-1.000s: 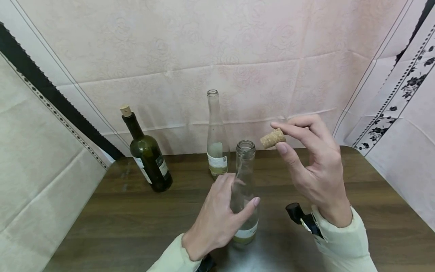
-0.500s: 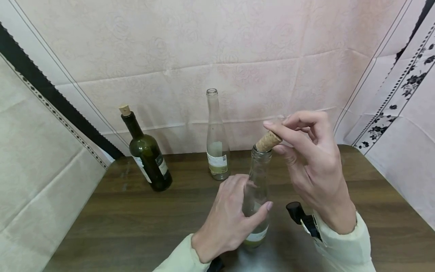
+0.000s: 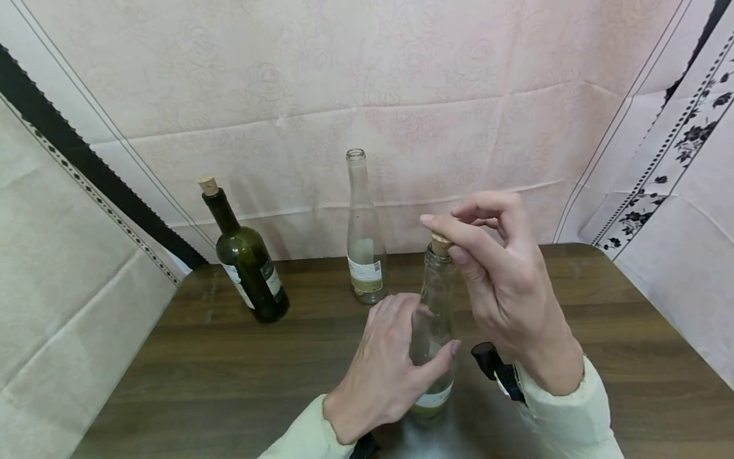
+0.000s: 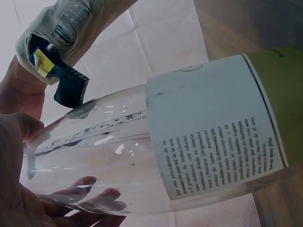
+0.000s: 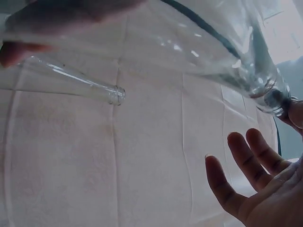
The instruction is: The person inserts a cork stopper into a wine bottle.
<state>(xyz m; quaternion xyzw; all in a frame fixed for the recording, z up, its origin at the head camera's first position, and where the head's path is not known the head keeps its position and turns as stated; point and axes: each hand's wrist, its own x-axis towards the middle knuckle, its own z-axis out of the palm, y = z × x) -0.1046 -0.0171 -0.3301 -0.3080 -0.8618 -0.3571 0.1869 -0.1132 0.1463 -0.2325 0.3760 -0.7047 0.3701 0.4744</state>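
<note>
Left hand (image 3: 385, 370) clamped round nearer clear glass bottle (image 3: 436, 315); right hand (image 3: 510, 290) pinches cork (image 3: 440, 245), partway in bottle neck (image 3: 439, 268). Corked green wine bottle (image 3: 246, 255) behind, left.

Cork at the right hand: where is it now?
Head view, right of centre: the cork is in the mouth of the clear bottle held by the left hand, with the right hand pinching its top.
</note>
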